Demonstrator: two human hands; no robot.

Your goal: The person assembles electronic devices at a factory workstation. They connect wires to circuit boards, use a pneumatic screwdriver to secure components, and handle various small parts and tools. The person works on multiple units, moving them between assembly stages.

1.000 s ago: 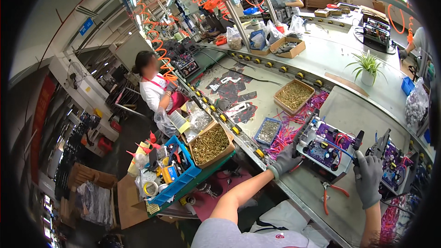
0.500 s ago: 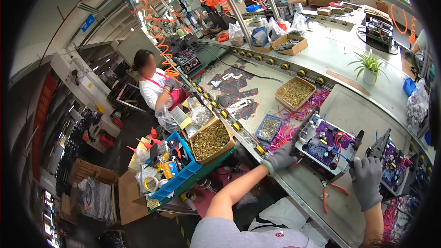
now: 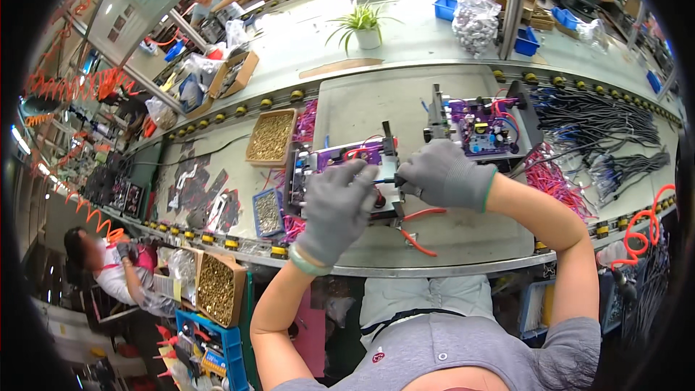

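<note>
An open device with a purple circuit board (image 3: 373, 153) and black end panels lies in front of me on the bench. My gloved left hand (image 3: 337, 206) is over its front part, fingers bent together among the wires; whatever they pinch is hidden. My gloved right hand (image 3: 445, 177) closes its fingers at the device's right end panel (image 3: 392, 156), where a small dark part shows at the fingertips. Red-handled pliers (image 3: 418, 237) lie just below the right hand. A second open device (image 3: 483, 130) with a purple board stands behind it to the right.
A carton of brass-coloured small parts (image 3: 271, 136) and a blue tray of silver parts (image 3: 268, 213) sit left. Pink and purple wires (image 3: 549, 181) and black cables (image 3: 601, 116) lie right. A potted plant (image 3: 368, 36) stands beyond. Another person (image 3: 112, 268) works at far left.
My view has swung to the right. My left hand has moved from the device's left side onto its board; my right hand stays at its right end.
</note>
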